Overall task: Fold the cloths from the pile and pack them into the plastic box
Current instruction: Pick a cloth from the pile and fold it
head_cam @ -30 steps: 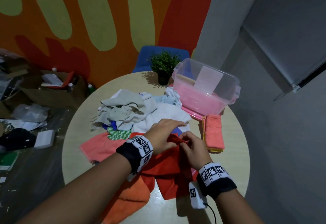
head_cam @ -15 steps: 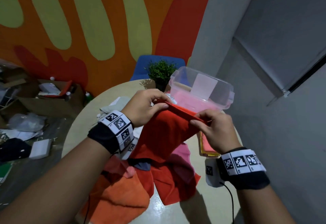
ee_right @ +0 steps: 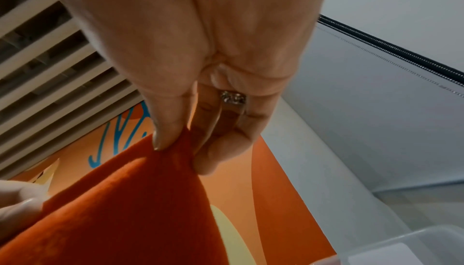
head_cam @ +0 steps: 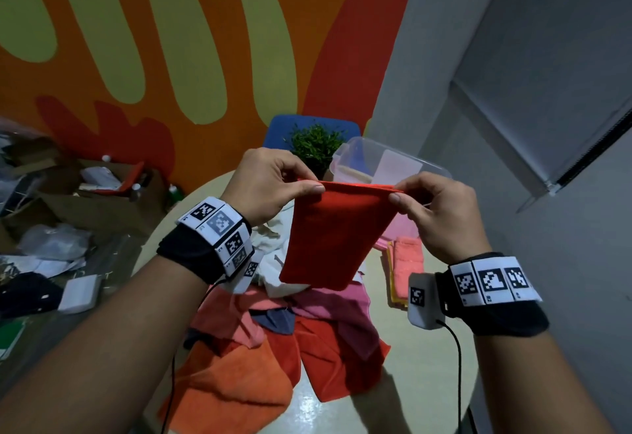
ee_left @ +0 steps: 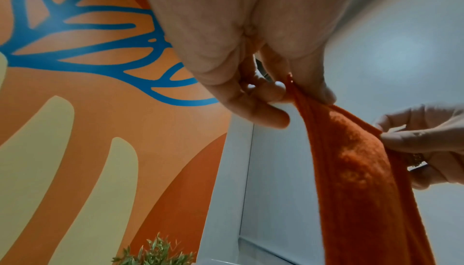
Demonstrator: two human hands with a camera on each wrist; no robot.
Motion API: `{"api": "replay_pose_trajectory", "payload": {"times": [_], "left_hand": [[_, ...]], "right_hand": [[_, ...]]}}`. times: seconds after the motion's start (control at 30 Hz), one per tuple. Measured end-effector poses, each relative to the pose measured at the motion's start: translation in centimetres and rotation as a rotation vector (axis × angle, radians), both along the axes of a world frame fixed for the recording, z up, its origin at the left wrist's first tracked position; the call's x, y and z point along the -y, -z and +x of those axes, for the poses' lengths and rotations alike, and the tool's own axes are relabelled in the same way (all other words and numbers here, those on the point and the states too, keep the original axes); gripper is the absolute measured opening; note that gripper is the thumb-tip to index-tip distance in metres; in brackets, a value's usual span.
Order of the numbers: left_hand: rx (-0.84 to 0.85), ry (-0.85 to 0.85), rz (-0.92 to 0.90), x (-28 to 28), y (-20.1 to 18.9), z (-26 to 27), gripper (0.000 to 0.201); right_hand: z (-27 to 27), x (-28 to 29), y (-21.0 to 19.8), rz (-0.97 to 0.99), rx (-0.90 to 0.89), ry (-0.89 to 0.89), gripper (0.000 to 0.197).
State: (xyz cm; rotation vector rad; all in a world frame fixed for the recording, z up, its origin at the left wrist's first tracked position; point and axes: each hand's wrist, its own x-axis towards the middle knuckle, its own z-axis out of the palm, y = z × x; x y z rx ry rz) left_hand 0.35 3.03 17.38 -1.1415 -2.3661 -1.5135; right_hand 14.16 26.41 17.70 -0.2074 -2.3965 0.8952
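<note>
1. Since a second ago both hands are higher; red cloth (head_cam: 337, 238) is now clear of the table (head_cam: 427, 375) and hanging in the air; half a second ago it was slanting toward the box, now its top edge is sitting near level.
2. Left hand (head_cam: 270, 184) is pinching the top left corner between thumb and fingers; right hand (head_cam: 439, 209) is pinching the top right corner the same way; both are closed on the cloth, nothing else held; wrist views are confirming it, left hand (ee_left: 251, 82) and right hand (ee_right: 200, 122) each nipping a folded edge.
3. Cloth is hanging in front of the plastic box (head_cam: 386, 163), above the pile of cloths (head_cam: 273, 341); not touching either as far as I can tell.
4. Handling, my read: soft, light, fleecy, no stiffness; looking already doubled at the top edge, so layers may be sliding apart if one pinch is loosening; corners are the right hold; grip both layers together.
5. Orientation: top edge running left to right between the hands; long axis looking roughly vertical, bottom edge pointing down at the pile; the body is narrowing slightly toward the bottom.
6. Step, my read: mid-fold; packing not yet done for this one; a folded stack (head_cam: 407, 262) is lying on the table just beside the box.
</note>
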Motion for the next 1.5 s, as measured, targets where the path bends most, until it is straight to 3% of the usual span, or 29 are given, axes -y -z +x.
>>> {"api": "replay_pose_trajectory", "payload": {"times": [0.2,0.37,0.5,0.7,0.87,0.97,1.1,1.23,1.33,1.43,1.5], "left_hand": [[-0.023,0.015,-0.065,0.3,-0.4,-0.2,0.017],[-0.065,-0.011,-0.196,-0.1,0.4,-0.4,0.004],[-0.035,-0.065,-0.223,-1.4,2.6,-0.6,0.012],[-0.028,-0.126,-0.073,-2.9,3.4,-0.2,0.018],[0.065,0.049,0.026,-2.2,1.3,1.7,0.016],[0.228,0.191,-0.157,-1.1,3.5,3.2,0.018],[0.475,0.4,-0.626,0.4,10.8,5.2,0.018],[0.688,0.513,-0.754,1.5,17.1,7.3,0.023],[0.735,0.496,-0.709,1.3,19.6,7.4,0.022],[0.677,0.215,-0.488,0.3,21.4,6.5,0.017],[0.926,0.088,-0.231,-0.7,22.2,6.6,0.026]], "right_hand": [[-0.2,0.0,-0.5,-0.091,-0.069,0.002,0.018],[0.0,-0.1,0.4,-0.111,0.035,-0.048,0.021],[-0.3,-0.4,2.0,-0.152,0.124,-0.041,0.033],[-0.4,-0.9,1.9,-0.008,0.128,0.098,0.027],[1.2,-0.8,1.2,-0.272,0.044,0.022,0.02],[3.4,0.1,3.9,-0.33,0.187,-0.083,0.013],[6.5,1.9,10.4,-0.363,0.605,-0.178,0.012],[7.9,2.9,16.4,-0.32,0.88,-0.235,0.016],[7.8,2.3,18.7,-0.353,0.912,-0.178,0.017],[6.5,0.4,20.6,-0.294,0.805,-0.022,0.03],[5.2,-0.4,21.7,-0.251,0.724,0.079,0.034]]}}
